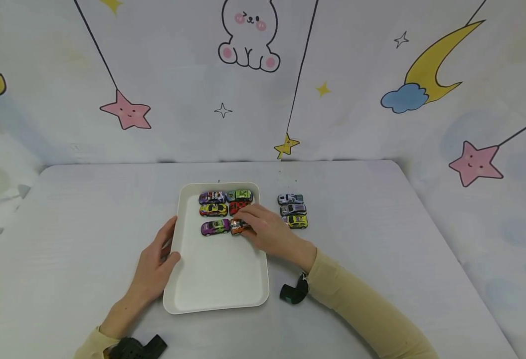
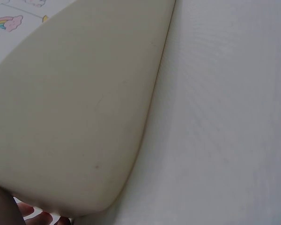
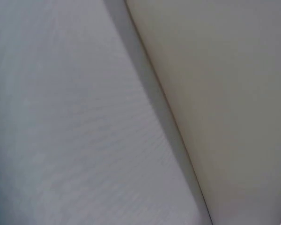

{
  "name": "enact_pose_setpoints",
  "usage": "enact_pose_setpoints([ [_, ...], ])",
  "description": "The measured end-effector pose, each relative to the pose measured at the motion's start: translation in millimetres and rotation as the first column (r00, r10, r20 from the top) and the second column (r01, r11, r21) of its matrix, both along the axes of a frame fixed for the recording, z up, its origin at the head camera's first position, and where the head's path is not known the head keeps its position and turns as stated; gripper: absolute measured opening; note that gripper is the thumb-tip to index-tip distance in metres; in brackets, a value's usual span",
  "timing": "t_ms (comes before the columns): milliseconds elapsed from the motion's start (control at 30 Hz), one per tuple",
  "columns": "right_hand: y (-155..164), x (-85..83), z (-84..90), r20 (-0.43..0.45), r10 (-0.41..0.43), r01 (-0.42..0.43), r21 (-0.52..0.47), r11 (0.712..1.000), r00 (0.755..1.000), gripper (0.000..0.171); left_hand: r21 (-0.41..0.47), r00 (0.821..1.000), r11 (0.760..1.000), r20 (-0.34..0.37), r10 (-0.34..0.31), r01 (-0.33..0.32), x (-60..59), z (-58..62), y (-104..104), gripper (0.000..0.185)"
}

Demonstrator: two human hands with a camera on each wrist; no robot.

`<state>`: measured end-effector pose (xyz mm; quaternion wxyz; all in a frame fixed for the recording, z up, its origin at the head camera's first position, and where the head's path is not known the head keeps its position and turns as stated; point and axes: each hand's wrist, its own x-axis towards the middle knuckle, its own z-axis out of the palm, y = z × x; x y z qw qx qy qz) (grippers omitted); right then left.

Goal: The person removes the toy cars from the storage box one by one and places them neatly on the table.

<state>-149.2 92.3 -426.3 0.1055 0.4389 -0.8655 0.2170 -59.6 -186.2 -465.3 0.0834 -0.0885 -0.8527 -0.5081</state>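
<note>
Smooth plastic-looking tray [image 1: 218,276], glossy toy cars [image 1: 215,227], matt cloth-like table covering [image 1: 379,239], matt cloth sleeves [image 1: 357,301]

Tray [image 1: 220,279], near half: room I can pass through.
Tray, far half: six cars [image 1: 220,210] and the right hand [image 1: 268,231] block me.
Tray, left rim: the left hand [image 1: 154,265] obstructs me.

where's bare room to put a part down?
Free: near half of the white rectangular tray, short of its six small multicoloured toy cars; white tabletop right of the three loose toy cars and left of the left hand. Crowded: tray's far end, right hand among cars.
</note>
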Motion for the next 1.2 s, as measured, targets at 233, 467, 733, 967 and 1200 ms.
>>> enact_pose_setpoints([
  [233, -0.1, 0.1, -0.3, 0.007, -0.001, 0.001, -0.013, 1.000, 1.000, 0.034, 0.006, 1.000, 1.000, 0.000, -0.002, 0.002, -0.2, 0.0, -0.8, 0.074],
  [467, 0.0, 0.1, -4.1, 0.080, -0.028, 0.033, -0.071, 0.997, 0.996, 0.037, 0.009, 1.000, 1.000, -0.002, -0.006, 0.006, -0.6, -0.9, -1.1, 0.073],
  [733, 0.4, 3.4, -4.3, 0.168, -0.035, 0.057, -0.129, 0.990, 0.985, 0.038, 0.009, 1.000, 1.000, -0.004, -0.004, 0.004, -0.5, -0.8, -0.7, 0.073],
  [967, 2.7, 8.4, 3.5, 0.198, -0.020, 0.056, -0.176, 0.983, 0.980, 0.039, 0.012, 1.000, 1.000, -0.002, -0.007, 0.007, -0.2, -1.1, -1.9, 0.072],
  [1200, 10.8, 9.1, 12.4, 0.156, -0.060, 0.092, -0.209, 0.974, 0.986, 0.040, 0.016, 1.000, 1.000, -0.005, -0.015, 0.015, -0.1, -1.0, -1.9, 0.073],
])
